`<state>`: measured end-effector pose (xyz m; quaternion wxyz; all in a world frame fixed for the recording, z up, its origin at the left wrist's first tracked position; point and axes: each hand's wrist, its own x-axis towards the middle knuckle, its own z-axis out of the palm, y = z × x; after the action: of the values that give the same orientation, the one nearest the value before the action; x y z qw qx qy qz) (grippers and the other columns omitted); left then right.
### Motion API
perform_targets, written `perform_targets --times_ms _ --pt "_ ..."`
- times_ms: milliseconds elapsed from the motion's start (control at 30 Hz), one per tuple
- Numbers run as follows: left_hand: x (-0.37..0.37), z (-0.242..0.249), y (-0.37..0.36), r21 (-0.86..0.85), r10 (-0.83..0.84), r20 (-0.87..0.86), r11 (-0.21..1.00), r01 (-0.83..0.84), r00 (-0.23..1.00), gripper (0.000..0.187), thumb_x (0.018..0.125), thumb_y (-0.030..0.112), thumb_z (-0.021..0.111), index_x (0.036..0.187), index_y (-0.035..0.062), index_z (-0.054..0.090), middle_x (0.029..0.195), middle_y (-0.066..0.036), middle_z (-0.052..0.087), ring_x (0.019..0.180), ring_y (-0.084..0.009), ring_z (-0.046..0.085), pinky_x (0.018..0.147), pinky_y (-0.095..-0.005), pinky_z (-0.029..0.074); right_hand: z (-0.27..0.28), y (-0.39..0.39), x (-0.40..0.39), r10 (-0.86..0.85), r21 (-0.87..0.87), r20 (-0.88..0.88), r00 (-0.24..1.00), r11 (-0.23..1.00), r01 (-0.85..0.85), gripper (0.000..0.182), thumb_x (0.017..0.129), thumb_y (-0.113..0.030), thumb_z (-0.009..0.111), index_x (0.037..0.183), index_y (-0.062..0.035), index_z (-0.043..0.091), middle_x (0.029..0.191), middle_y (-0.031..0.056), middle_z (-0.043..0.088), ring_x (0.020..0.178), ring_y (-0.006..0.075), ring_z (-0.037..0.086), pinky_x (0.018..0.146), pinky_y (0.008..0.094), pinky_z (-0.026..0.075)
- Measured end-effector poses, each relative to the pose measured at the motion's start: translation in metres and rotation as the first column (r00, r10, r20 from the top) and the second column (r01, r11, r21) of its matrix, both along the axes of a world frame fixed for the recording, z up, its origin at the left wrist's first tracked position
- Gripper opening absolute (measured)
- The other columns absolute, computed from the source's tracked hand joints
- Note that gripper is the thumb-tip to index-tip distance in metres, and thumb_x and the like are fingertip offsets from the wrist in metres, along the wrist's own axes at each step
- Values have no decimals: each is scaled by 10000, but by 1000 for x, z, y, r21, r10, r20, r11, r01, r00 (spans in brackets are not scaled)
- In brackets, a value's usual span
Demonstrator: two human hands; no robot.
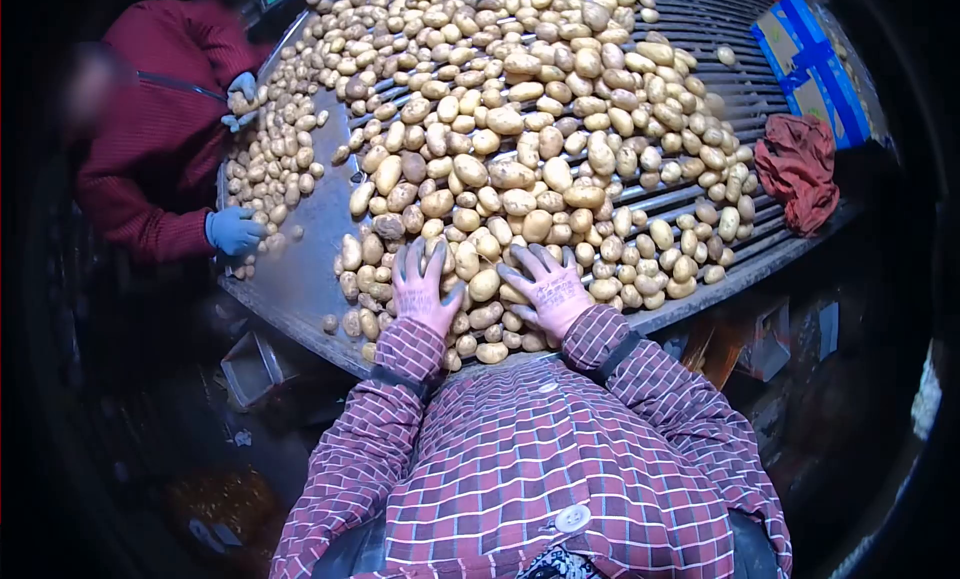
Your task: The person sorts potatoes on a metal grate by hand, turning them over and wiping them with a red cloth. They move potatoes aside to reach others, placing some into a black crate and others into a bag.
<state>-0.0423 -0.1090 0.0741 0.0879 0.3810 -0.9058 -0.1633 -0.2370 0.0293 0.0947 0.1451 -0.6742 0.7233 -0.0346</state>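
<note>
Many potatoes (510, 174) lie heaped over a table of dark parallel bars (700, 39). My left hand (425, 287), in a pink glove with grey fingertips, rests on the potatoes near the front edge with its fingers spread. To its right my right hand (548, 289), gloved the same way, also lies on the potatoes, fingers apart. A few potatoes sit between the two hands. Neither hand is closed round a potato.
A co-worker in a dark red top (165, 129) stands at the left, blue-gloved hands at the potatoes. A smooth metal plate (310, 259) borders the bars. On the right are a red cloth (797, 171) and a blue-taped box (812, 69).
</note>
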Motion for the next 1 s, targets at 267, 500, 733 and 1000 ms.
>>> perform_targets --times_ms 267,500,733,1000 --pt "-36 23 -78 106 80 366 986 -127 927 583 766 529 695 1241 215 571 1187 -69 612 1151 -256 537 1010 -461 378 -3 -56 -85 -36 -8 -174 984 999 35 604 779 -368 711 1342 -301 503 1421 66 412 1219 265 456 864 433 469" --pt "43 0 -112 374 554 -244 811 -450 796 450 749 301 785 1104 74 628 980 -112 690 899 -232 660 837 -348 516 51 -82 -98 -281 175 -455 845 902 395 602 737 -309 751 1292 -198 546 1410 104 420 1267 339 428 919 433 485" --pt "92 8 -72 884 881 -447 406 233 159 338 860 122 645 1184 87 556 1119 -101 599 1052 -240 584 928 -426 495 -9 -109 33 265 -342 130 956 917 -207 364 773 -254 646 1106 -123 580 1137 85 568 1100 273 531 952 418 424" --pt "42 -6 -59 546 449 -406 818 -182 796 145 810 171 669 929 90 682 898 -69 680 840 -237 639 795 -324 498 15 -33 -12 -34 -87 104 994 995 43 230 782 -243 643 978 -121 641 997 111 565 961 296 562 830 414 475"
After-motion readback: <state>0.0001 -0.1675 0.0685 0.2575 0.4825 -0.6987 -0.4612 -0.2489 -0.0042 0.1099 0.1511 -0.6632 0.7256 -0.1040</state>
